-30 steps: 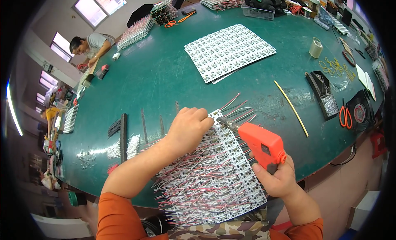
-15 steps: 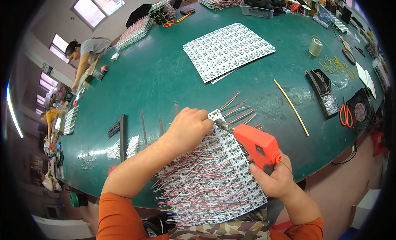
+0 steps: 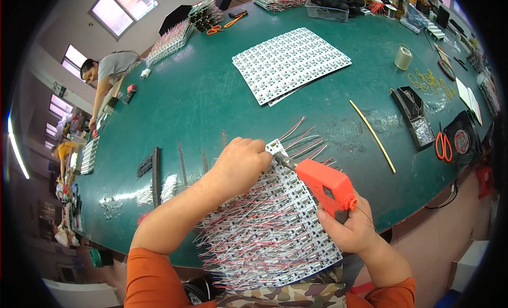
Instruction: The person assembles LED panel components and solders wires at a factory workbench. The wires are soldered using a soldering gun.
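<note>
A white circuit board panel (image 3: 324,243) lies at the table's near edge, rows of small parts on it and many red and white wires bristling from its left portion. My right hand (image 3: 353,229) is wrapped round the handle of an orange-red soldering gun (image 3: 324,182). The gun's metal tip points left at the panel's far end, close beside my left fingers. My left hand (image 3: 241,161) is closed in a pinch over that far end; what the fingertips hold is hidden. More red, white and dark wires (image 3: 309,141) stick out past the panel's far right edge.
Stacked white panels (image 3: 291,61) lie mid-table on the green tabletop (image 3: 185,96). A yellow stick (image 3: 372,136), a black tray (image 3: 413,117), orange-handled scissors (image 3: 443,147) and a small fan (image 3: 462,138) are to the right. Black strips and wire bundles (image 3: 169,187) lie left. A co-worker (image 3: 108,72) leans over the far-left edge.
The soldering gun has shifted slightly left and up, its tip nearer my left fingers. My left hand stays almost in place. The co-worker's arm at the far left has moved.
</note>
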Action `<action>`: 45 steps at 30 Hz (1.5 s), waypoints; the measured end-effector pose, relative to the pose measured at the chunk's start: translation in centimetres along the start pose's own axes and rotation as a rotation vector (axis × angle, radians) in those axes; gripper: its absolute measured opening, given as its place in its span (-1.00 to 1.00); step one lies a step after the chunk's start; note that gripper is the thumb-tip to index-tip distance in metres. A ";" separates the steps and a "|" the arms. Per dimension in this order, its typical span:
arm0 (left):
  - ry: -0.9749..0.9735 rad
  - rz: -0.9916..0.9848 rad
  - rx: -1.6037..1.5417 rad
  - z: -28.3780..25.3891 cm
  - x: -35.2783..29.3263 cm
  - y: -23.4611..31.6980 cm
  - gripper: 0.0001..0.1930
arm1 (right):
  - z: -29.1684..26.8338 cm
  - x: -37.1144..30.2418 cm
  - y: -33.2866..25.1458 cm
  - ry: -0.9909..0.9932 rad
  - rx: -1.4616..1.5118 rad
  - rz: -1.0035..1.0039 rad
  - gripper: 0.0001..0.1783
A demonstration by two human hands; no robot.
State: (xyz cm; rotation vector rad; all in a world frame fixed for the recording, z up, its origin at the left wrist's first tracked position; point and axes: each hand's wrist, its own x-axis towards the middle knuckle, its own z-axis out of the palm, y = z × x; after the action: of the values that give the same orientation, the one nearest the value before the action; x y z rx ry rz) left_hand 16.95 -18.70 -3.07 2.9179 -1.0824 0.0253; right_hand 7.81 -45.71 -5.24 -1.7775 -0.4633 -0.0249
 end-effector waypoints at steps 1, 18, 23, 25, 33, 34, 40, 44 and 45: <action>-0.016 -0.010 -0.009 0.0 0.0 0.0 -0.84 | 0.0 0.1 -0.2 -0.008 0.003 0.019 -0.42; -0.038 -0.005 0.006 -0.2 0.2 0.0 -0.83 | 0.0 -0.6 0.5 0.065 0.110 0.013 -0.57; -0.043 -0.012 0.026 -0.1 0.2 -0.1 -0.82 | -0.3 -1.0 0.8 0.049 0.077 0.010 -0.56; 0.026 -0.016 -0.018 -0.1 0.0 0.0 -0.81 | -0.3 -1.4 0.9 0.065 0.130 0.035 -0.56; 0.176 -0.004 -0.018 -0.2 -1.1 0.4 -0.79 | -1.1 -2.0 -0.1 0.063 0.205 0.194 -0.55; 0.188 0.011 -0.003 -0.1 -1.3 0.4 -0.78 | -1.1 -2.0 0.0 0.068 0.193 0.144 -0.55; 0.197 0.039 0.040 0.3 -1.4 0.6 -0.77 | -1.2 -2.0 0.4 0.079 0.154 0.010 -0.53; 0.159 0.045 0.067 0.6 -1.6 0.6 -0.76 | -1.0 -2.1 0.6 0.052 0.192 0.034 -0.52; 0.138 0.039 0.070 0.4 -1.5 0.6 -0.77 | -1.0 -2.1 0.5 0.053 0.190 0.034 -0.52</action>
State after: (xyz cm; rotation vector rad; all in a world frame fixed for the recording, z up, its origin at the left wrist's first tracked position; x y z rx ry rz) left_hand 15.44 -18.22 -3.51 2.9042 -1.1382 0.2661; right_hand 6.28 -47.35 -5.99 -1.5937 -0.3847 -0.0038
